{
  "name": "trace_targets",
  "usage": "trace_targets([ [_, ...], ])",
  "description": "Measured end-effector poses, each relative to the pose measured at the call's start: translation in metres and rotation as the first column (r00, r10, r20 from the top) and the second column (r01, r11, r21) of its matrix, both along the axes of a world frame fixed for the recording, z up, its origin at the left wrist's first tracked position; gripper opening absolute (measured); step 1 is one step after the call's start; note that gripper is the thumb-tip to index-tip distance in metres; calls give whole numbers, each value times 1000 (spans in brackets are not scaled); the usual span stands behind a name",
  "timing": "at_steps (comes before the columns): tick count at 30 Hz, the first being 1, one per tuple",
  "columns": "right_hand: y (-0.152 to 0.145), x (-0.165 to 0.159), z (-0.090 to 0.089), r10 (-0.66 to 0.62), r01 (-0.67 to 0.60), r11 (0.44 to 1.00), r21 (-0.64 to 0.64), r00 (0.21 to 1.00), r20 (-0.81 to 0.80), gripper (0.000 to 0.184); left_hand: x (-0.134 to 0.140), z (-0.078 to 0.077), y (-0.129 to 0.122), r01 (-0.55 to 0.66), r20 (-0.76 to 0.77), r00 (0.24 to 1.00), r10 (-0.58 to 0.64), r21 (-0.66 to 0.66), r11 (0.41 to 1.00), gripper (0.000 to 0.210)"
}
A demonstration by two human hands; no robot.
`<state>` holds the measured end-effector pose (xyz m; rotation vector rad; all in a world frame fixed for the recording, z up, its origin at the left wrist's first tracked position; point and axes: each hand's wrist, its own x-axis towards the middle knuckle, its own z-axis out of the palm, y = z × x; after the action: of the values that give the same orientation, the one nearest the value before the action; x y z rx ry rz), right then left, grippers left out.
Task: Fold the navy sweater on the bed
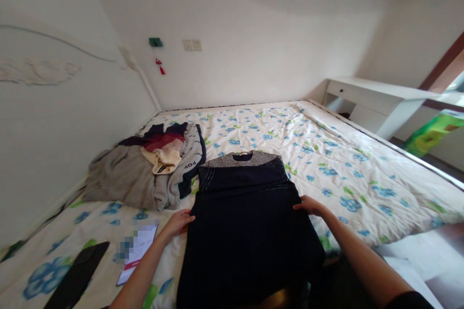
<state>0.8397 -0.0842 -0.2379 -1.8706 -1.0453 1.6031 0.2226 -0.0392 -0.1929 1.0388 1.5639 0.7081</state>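
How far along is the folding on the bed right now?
Done: the dark top lies flat on the bed, its sides already narrowed. In hand: left hand and right hand rest on its edges. Left: the pile of clothes beside it is unfolded.

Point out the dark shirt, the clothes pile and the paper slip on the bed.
dark shirt point(246, 231), head view, middle of its navy body
clothes pile point(152, 174), head view, grey garment at the pile's front
paper slip point(139, 251), head view, white middle of the sheet
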Motion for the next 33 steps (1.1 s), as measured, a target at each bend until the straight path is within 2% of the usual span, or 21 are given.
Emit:
trace_targets([
  [2,8,3,-1,-19,12,999,36,980,196,23,-1,-7,3,78,-105,991,-79,-18,997,63],
  [4,19,6,-1,-80,21,988,155,917,391,33,0,-11,6,135,-280,952,-124,20,991,57],
  [7,39,3,2,-203,-18,932,363,803,560,42,2,-12,16,219,-607,792,-70,175,960,40],
  [10,57,-11,3,-191,-128,885,448,777,600,33,4,-14,26,389,-797,604,28,325,862,36],
  [13,69,-28,-2,-86,-311,827,469,754,652,27,9,-20,35,552,-852,523,37,371,746,44],
  [16,73,-35,-10,26,-468,783,410,683,730,26,15,-24,44,629,-874,487,-5,347,696,54],
  [19,72,-30,-20,67,-518,778,355,630,774,31,21,-26,51,673,-884,461,-75,293,679,61],
  [24,68,-24,-36,49,-516,790,331,592,804,40,29,-23,58,687,-887,438,-145,227,690,64],
  [27,68,-27,-43,42,-509,799,322,581,813,43,29,-13,58,677,-885,436,-162,205,707,66],
  [31,72,-28,-40,36,-476,817,325,605,796,43,19,6,64,649,-861,489,-139,252,718,63],
  [33,75,-27,-33,18,-441,824,354,647,763,40,10,11,67,657,-845,502,-185,233,717,59],
])
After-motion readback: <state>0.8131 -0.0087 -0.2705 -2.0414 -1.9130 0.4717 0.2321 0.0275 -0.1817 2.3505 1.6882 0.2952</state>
